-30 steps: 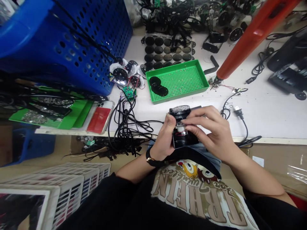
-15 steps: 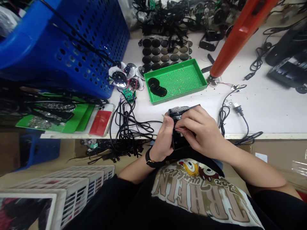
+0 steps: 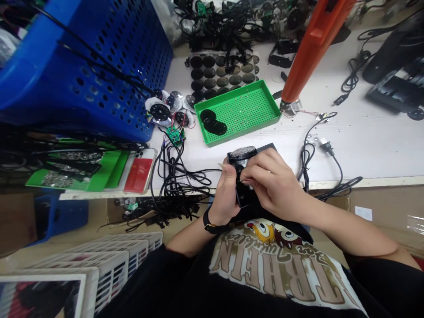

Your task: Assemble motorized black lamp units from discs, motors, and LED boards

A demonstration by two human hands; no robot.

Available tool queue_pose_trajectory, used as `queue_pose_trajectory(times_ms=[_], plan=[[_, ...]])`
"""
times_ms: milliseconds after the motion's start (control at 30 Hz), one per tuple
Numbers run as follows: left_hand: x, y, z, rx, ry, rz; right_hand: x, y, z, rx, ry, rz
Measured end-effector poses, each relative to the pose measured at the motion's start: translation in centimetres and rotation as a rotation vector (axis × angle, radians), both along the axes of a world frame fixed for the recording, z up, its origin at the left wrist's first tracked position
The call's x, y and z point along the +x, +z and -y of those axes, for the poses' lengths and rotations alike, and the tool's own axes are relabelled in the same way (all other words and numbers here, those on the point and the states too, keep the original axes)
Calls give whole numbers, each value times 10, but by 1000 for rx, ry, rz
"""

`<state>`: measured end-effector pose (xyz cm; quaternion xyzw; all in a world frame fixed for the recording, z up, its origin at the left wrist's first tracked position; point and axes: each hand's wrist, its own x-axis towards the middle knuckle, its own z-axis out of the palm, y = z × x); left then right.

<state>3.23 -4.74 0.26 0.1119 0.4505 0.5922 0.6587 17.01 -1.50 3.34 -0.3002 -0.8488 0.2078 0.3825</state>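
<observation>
A small black device [image 3: 244, 164] with a round silvery top is held over the table's front edge, close to my chest. My left hand [image 3: 225, 194], with a black watch on the wrist, is wrapped round its left side. My right hand [image 3: 274, 185] lies over its right side, fingers pinched together against the housing; what they pinch is too small to make out. Most of the device's lower half is hidden behind my fingers.
A green perforated tray [image 3: 245, 110] with black discs stands behind my hands. A blue perforated crate [image 3: 99, 66] fills the left. An orange tool [image 3: 309, 48] hangs at the right. Black cables [image 3: 179, 172] spill over the edge; a plug lead [image 3: 326, 150] lies right. A red-cased phone [image 3: 141, 170] lies left.
My right hand has slid from the device's top down over its front, covering the red-marked lower part. Both hands and the device sit slightly lower and further left in view.
</observation>
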Motion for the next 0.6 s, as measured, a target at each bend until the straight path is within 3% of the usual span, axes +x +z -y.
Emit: queue_pose_trajectory(times_ms=[600], plan=[[-3,-1,-6,10,-78,-47,-2,-9,-4,-70,-38,-71]])
